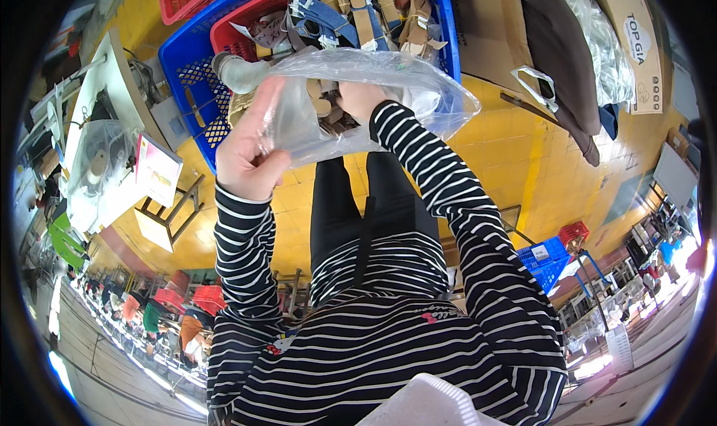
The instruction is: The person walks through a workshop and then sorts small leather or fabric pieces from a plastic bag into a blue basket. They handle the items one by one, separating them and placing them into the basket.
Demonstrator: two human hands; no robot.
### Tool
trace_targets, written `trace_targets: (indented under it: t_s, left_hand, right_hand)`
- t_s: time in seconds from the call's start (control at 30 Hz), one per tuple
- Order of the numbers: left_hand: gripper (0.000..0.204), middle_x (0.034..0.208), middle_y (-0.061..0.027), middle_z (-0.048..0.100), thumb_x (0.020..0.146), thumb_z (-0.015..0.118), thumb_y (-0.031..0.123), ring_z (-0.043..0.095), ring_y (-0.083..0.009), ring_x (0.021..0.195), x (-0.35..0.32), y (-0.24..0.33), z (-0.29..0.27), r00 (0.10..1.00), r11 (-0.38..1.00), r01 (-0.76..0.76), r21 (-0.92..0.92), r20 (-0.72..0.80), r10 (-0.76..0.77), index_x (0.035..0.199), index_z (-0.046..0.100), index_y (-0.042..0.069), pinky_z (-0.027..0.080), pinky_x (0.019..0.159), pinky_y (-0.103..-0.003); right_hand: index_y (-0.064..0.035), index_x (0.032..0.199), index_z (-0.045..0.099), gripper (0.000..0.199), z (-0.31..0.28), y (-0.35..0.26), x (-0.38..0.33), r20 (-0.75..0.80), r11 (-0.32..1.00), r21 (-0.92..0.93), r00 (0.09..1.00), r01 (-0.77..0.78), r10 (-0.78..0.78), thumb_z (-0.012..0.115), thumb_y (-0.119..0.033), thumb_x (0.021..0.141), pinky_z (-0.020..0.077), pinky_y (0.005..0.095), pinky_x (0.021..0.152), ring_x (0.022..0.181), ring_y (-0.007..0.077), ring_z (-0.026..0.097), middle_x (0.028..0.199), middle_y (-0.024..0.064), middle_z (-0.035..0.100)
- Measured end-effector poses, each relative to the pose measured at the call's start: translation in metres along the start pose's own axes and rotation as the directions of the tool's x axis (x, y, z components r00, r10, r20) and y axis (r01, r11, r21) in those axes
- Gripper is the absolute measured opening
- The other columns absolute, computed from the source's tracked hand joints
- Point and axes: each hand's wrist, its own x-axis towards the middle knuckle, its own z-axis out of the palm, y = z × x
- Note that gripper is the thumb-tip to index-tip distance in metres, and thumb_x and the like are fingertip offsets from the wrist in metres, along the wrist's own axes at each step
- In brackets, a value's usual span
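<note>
Clear plastic film spreads out before us: a plastic bag [314, 146], its mouth wide, held up in front of our dark trousers [396, 202] and over the near side of a large blue crate [198, 131]. Our left hand [250, 153] grips the bag's left side, one finger stretched straight toward the far side along the film, the thumb bent on the near side, with plastic caught between them; the other fingertips are partly lost behind the sheen. Our right hand [362, 101] reaches into the mouth of the bag, beside some brown pieces [326, 108]; its fingers are largely hidden there, so we cannot tell whether they are spread or pressed together, nor whether they pinch anything. Just left of the bag's far rim, near our left fingers, is a rounded grey object [243, 73] whose kind we cannot make out. Farther off, in the crate, we see a red basket [237, 24] and, to its right, bundles of tan and blue strips [358, 15]. On the far right, dark brown cloth [556, 52] hangs beside a cardboard box [637, 67], above yellow floor tiles [500, 146].
</note>
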Motion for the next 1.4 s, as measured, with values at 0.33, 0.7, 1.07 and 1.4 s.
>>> trace_targets:
  t_s: [0.33,0.7,1.07,1.4]
  left_hand:
    - [0.081,0.144,-0.0066,0.044,0.066,0.046,-0.012,0.038,0.0028,0.059,-0.021,-0.006,0.019,0.997,0.973,-0.081,0.216,-0.001,0.083,0.144,0.034,0.003,0.030,0.051,-0.013]
    - [0.083,0.147,-0.0114,0.039,0.065,0.042,-0.014,0.054,0.0000,0.072,-0.024,-0.022,-0.004,0.989,0.998,-0.062,0.020,-0.131,0.064,0.145,0.028,0.001,0.035,0.048,-0.014]
    - [0.081,0.145,-0.0067,0.043,0.066,0.044,-0.012,0.036,0.0041,0.052,-0.009,-0.018,0.017,0.996,0.996,-0.077,0.052,-0.047,0.079,0.145,0.034,0.006,0.030,0.046,-0.015]
    - [0.078,0.141,-0.0079,0.048,0.067,0.045,-0.011,0.034,0.0035,0.052,-0.011,-0.025,0.014,0.992,0.988,-0.116,0.098,-0.043,0.120,0.143,0.038,0.006,0.029,0.046,-0.015]
  right_hand:
    - [-0.0024,0.111,0.059,0.057,0.011,-0.024,-0.014,-0.088,0.893,0.448,0.996,0.035,0.005,0.072,-0.039,0.068,0.0410,0.0419,0.096,0.111,0.0397,0.053,0.111,0.0258,0.059]
    - [-0.0052,0.096,0.065,0.039,-0.027,-0.019,-0.036,0.132,0.600,0.773,0.977,-0.207,0.168,0.070,-0.026,0.063,0.0467,0.0352,0.083,0.091,0.0291,0.061,0.093,0.0168,0.065]
    - [-0.0002,0.091,0.059,0.028,-0.060,0.060,-0.124,0.582,-0.452,0.790,0.736,-0.413,0.345,0.052,0.005,0.064,0.0495,0.0279,0.063,0.069,0.0161,0.059,0.079,0.0044,0.059]
    - [-0.0054,0.122,0.057,0.059,-0.067,0.045,-0.118,0.355,-0.267,0.920,0.896,-0.286,0.265,0.044,0.013,0.068,0.0491,0.0249,0.083,0.101,0.0169,0.059,0.122,0.0069,0.055]
